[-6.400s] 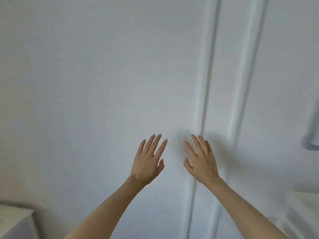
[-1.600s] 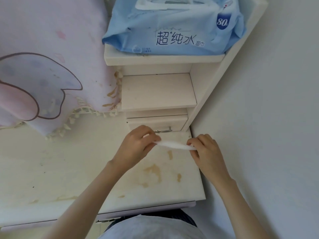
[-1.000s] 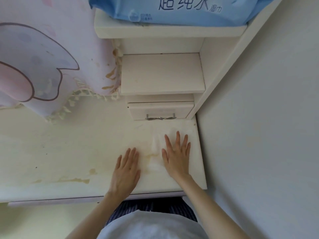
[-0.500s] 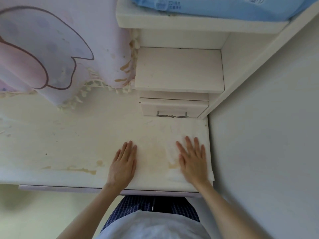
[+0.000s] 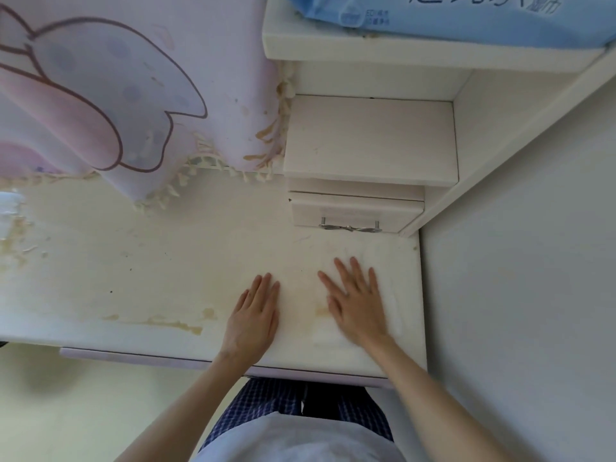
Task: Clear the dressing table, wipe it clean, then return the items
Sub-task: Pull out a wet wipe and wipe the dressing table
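The white dressing table top (image 5: 166, 261) is bare and marked with yellow-brown stains (image 5: 173, 323) near its front edge. A thin white wet wipe (image 5: 398, 295) lies spread flat on the right end of the top. My right hand (image 5: 356, 305) presses flat on the wipe, fingers spread. My left hand (image 5: 255, 315) rests flat on the bare top just left of the wipe, holding nothing.
A small drawer (image 5: 356, 208) with a metal handle sits behind the wipe, with a shelf (image 5: 370, 138) above it. A blue pack of wet wipes (image 5: 466, 18) lies on the upper shelf. A fringed cartoon cloth (image 5: 116, 88) hangs at back left. A white wall (image 5: 533, 295) borders the right.
Both hands held the wipe stretched above the table, then laid it down flat. My right hand has since slid the wipe slightly right and toward the front edge; my left hand stays put.
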Motion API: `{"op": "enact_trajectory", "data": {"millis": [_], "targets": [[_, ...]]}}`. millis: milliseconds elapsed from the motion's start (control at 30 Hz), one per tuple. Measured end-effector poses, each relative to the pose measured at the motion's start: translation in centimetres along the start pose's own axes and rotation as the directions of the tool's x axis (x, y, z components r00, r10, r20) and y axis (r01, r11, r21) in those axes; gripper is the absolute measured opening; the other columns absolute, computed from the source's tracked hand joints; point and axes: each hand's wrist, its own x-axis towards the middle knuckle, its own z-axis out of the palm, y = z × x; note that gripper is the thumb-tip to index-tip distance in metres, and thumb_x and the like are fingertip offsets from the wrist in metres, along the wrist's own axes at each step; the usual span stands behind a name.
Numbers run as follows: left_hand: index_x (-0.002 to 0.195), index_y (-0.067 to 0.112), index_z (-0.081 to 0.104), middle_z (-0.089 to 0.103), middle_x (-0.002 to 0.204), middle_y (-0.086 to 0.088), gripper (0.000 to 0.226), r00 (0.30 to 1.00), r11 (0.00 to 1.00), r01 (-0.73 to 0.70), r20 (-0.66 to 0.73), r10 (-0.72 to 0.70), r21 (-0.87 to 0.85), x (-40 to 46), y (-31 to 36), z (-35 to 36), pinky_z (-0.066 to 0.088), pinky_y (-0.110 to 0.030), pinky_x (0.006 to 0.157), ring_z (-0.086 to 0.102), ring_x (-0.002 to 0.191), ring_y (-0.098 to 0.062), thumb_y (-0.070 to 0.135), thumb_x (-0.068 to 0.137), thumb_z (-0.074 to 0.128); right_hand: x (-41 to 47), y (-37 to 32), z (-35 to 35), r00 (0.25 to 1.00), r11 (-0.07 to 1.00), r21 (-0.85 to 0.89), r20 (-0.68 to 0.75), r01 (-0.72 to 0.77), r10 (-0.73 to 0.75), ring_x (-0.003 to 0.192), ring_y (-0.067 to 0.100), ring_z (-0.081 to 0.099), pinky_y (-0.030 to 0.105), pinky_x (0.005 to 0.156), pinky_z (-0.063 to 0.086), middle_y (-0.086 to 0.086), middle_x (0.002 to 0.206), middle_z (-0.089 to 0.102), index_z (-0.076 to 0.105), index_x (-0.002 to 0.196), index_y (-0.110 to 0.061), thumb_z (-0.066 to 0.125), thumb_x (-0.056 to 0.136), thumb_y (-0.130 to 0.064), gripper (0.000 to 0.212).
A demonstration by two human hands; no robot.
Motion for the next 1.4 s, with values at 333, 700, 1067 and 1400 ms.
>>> {"op": "enact_trajectory", "data": {"millis": [333, 700, 1067, 1400], "targets": [[0.136, 0.005, 0.036, 0.039, 0.142, -0.020, 0.059, 0.998, 0.997, 0.014, -0.056, -0.018, -0.080, -0.8, 0.4, 0.6, 0.039, -0.050, 0.100, 0.037, 0.131, -0.035, 0.038, 0.098, 0.005, -7.3, -2.1, 0.9, 0.999, 0.999, 0.028, 0.015, -0.041, 0.041, 0.140, 0.045, 0.009, 0.061, 0.108, 0.014, 0.023, 0.152, 0.019, 0.029, 0.145, -0.029, 0.017, 0.096, -0.052, 0.056], [0.143, -0.001, 0.020, 0.023, 0.150, -0.021, 0.062, 0.884, 0.897, 0.407, -0.172, -0.434, -0.173, -10.1, -1.7, 3.4, 0.009, -0.038, 0.114, 0.016, 0.140, -0.031, 0.036, 0.094, 0.026, 5.2, -3.0, -0.2, 0.995, 0.994, -0.035, 0.022, 0.102, -0.101, 0.138, 0.035, 0.026, 0.053, 0.108, 0.014, 0.008, 0.150, 0.034, 0.042, 0.138, -0.031, 0.029, 0.093, -0.043, 0.048], [0.144, 0.001, 0.017, 0.021, 0.150, -0.018, 0.064, 0.693, 0.694, 0.696, -0.077, -0.716, -0.185, -11.4, 1.0, 5.0, 0.000, -0.035, 0.113, -0.004, 0.143, -0.021, 0.044, 0.097, 0.014, -0.2, -9.6, 1.8, 0.860, 0.861, 0.015, 0.053, 0.508, -0.508, 0.141, 0.036, 0.016, 0.057, 0.108, 0.016, 0.015, 0.152, 0.026, 0.031, 0.144, -0.024, 0.032, 0.092, -0.041, 0.055], [0.141, -0.002, 0.022, 0.024, 0.148, -0.018, 0.062, 0.675, 0.692, 0.699, -0.152, -0.722, -0.180, -11.7, 0.1, 4.1, 0.001, -0.035, 0.113, 0.000, 0.143, -0.023, 0.038, 0.094, 0.027, 6.2, -6.6, 0.5, 0.927, 0.927, -0.014, 0.020, 0.375, -0.375, 0.137, 0.034, 0.029, 0.053, 0.108, 0.018, 0.011, 0.148, 0.037, 0.041, 0.139, -0.023, 0.030, 0.091, -0.036, 0.052]]}}
